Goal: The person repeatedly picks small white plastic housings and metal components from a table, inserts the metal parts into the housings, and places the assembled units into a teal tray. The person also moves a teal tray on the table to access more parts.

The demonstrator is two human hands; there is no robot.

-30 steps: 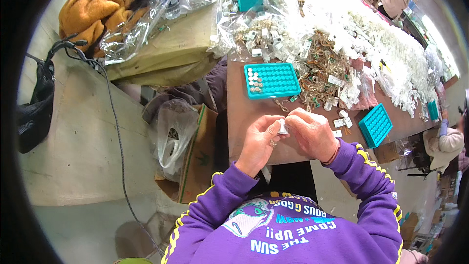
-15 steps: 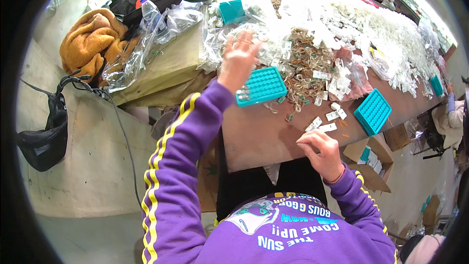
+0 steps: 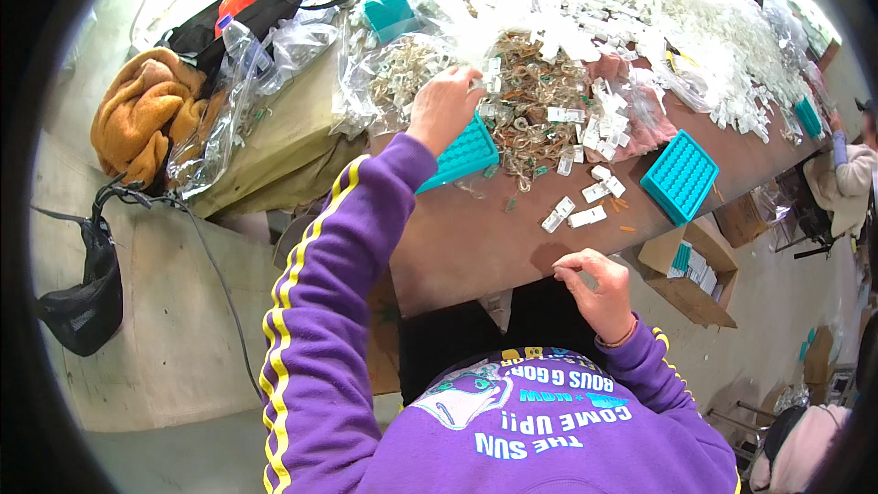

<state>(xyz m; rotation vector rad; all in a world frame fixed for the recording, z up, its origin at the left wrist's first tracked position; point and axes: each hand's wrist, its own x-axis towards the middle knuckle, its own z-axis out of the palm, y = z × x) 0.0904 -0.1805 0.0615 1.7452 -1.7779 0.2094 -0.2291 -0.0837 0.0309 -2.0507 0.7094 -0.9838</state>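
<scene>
My left hand (image 3: 446,108) is over the upper edge of a teal tray with rows of slots (image 3: 465,154), hiding part of it. Its fingers are drawn together beside a heap of small clear and brown parts (image 3: 535,96); whatever is between them cannot be made out. Close to the table's near edge, my right hand (image 3: 596,291) has thumb and forefinger pinched, with anything in them too small to name. Several white plastic housings (image 3: 585,217) lie on the table just beyond it, with thin orange sticks (image 3: 620,203) alongside.
Another teal tray (image 3: 679,176) rests at the table's right, above an open cardboard box (image 3: 700,274). White plastic pieces (image 3: 704,55) cover the far side. A clear bag of small parts (image 3: 402,69), a bottle (image 3: 245,48) and a brown cloth (image 3: 146,114) are left. Another person (image 3: 855,174) sits far right.
My left hand has moved from above the clear bag, rightward to the tray's upper edge and the heap. My right hand keeps its pinch. The whole view has shifted slightly.
</scene>
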